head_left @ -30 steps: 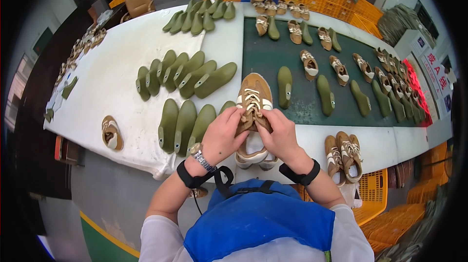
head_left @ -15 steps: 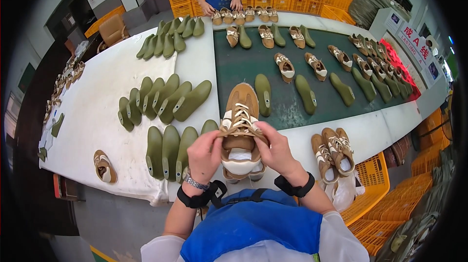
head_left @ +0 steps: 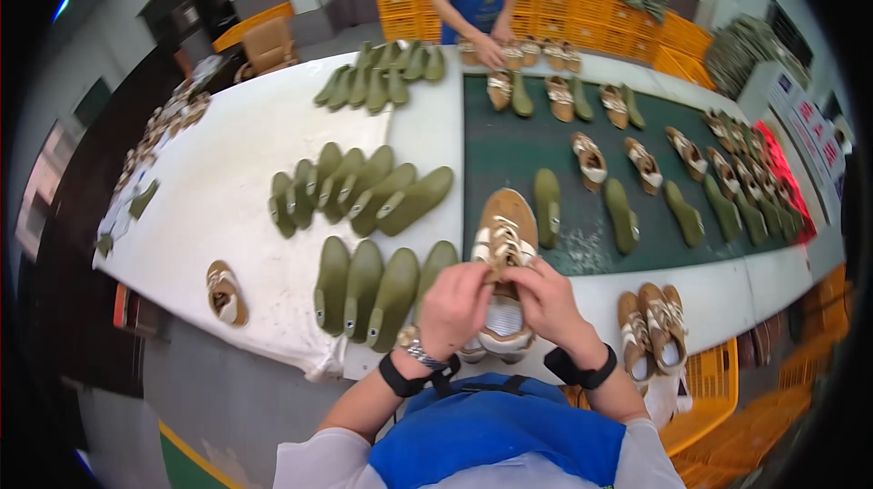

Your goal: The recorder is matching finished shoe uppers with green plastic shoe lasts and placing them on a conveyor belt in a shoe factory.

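Grasping the shoe [head_left: 506, 222] near its laces [head_left: 512, 244] with both hands [head_left: 455, 309]; pointing its rounded, matte brown toe [head_left: 510, 204] forward, aligning lengthwise fore and aft; exposing a striped insole [head_left: 505, 314].

Camera sits on head, left one of two. Looks down and forward over white table [head_left: 427, 125]. Left hand [head_left: 452, 309] and right hand [head_left: 551, 309] close; other worker [head_left: 477, 3] far. Wide lens bends edges.

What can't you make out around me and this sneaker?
In the head view:
Lower laces of the brown sneaker: partly covered by the left hand and right hand.
Co-worker: head mostly cut off by the upper edge.
Far-left shoes: too small and blurred to count.
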`<action>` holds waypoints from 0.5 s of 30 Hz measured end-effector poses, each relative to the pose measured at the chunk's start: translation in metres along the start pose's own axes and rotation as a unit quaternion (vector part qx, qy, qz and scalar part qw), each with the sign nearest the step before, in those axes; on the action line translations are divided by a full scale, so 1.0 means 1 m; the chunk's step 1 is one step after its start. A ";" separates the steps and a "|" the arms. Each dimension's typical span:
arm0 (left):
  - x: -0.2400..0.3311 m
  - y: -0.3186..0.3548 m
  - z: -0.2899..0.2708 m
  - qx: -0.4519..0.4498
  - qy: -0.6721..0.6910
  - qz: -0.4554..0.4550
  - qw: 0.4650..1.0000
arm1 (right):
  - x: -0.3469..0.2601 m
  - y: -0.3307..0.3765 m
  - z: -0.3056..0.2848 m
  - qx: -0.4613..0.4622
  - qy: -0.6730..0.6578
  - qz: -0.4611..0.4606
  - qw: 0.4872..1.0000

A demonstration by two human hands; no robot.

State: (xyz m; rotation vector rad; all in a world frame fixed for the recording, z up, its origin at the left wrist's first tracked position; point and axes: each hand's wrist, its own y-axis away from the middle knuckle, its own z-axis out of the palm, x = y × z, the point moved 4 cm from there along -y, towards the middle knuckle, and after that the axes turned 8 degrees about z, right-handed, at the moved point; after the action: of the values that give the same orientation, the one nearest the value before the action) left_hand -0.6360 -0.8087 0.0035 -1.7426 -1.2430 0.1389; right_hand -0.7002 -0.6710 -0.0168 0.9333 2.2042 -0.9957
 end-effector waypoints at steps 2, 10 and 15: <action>-0.003 0.005 0.002 -0.005 -0.013 -0.028 1.000 | -0.001 -0.001 0.003 -0.042 -0.016 -0.029 0.999; -0.049 0.017 0.017 -0.001 0.101 -0.149 0.984 | 0.007 0.002 0.010 -0.133 -0.031 -0.028 0.990; -0.078 0.008 0.027 -0.004 -0.025 -0.117 0.993 | 0.006 -0.025 0.003 -0.093 0.058 -0.024 0.994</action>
State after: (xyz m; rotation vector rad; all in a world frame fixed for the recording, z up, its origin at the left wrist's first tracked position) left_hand -0.6837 -0.8531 -0.0487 -1.5951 -1.4760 0.0410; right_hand -0.7228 -0.6830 -0.0121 0.8762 2.3784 -0.7582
